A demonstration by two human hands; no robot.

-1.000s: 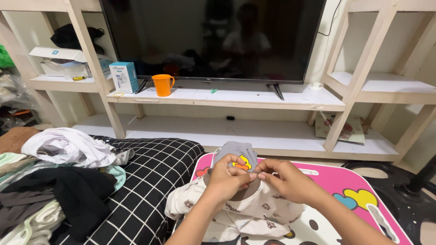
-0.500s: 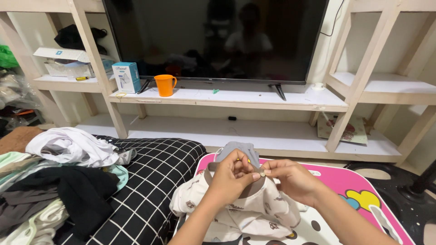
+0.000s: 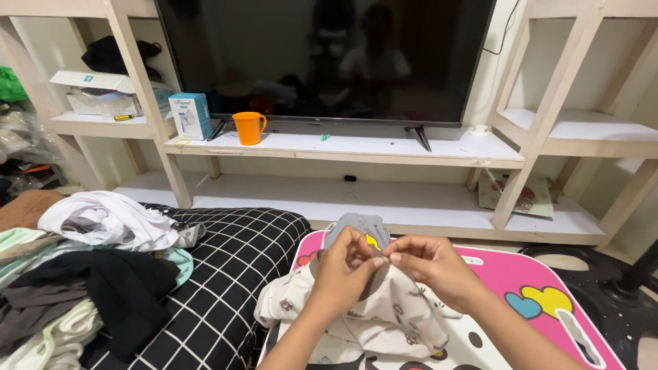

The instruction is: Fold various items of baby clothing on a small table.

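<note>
Two bare hands meet over a small printed garment (image 3: pixel 384 315) at the near edge of a pink folding table (image 3: pixel 541 288). The left hand (image 3: pixel 343 270) and the right hand (image 3: pixel 432 267) each pinch the cream fabric near its neckline, fingertips touching at the middle, and lift that part slightly while the rest of the garment lies bunched on the tabletop. A grey piece of clothing (image 3: pixel 356 225) lies just beyond the hands, at the table's far edge. To the left, a black-and-white checked cushion (image 3: pixel 233 274) sits beside the table, with a heap of white, black and pale green clothes (image 3: pixel 89 274) on it. Farther off, an orange cup (image 3: pixel 249 127) and a blue-and-white box (image 3: pixel 191 116) stand on a pale wooden shelf (image 3: pixel 356 147) under a dark television screen (image 3: pixel 322 58).
</note>
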